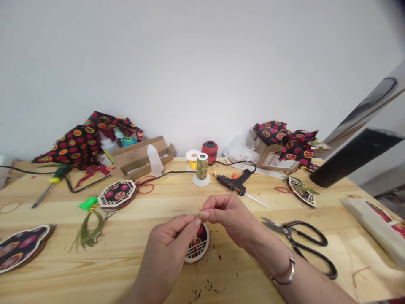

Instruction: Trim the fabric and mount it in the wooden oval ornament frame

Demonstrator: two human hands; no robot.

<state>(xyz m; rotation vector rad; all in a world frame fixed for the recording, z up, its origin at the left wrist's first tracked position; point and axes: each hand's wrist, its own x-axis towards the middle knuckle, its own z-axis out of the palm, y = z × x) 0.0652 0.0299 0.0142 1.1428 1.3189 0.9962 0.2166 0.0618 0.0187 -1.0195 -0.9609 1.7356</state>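
My left hand (172, 240) and my right hand (228, 217) meet fingertip to fingertip over the middle of the table. Each pinches thumb against forefinger. Whatever lies between the fingertips is too small to make out. Right below them a round ornament (198, 251) with a pale lattice rim and dark patterned fabric lies on the wood, partly covered by my left hand. To the right of my right hand rest black-handled scissors (287, 231), blades partly apart. Beyond my hands stand a spool of olive-gold thread (202, 166) and a black glue gun (234, 183).
Further ornaments, one octagonal (117, 194), lie left and right. A green tassel (88, 230), a screwdriver (50, 188) and a cardboard box (144, 158) are on the left. Red cord (209, 152) stands behind. A black tube (354, 158) leans at the right; cables cross the table (126, 274).
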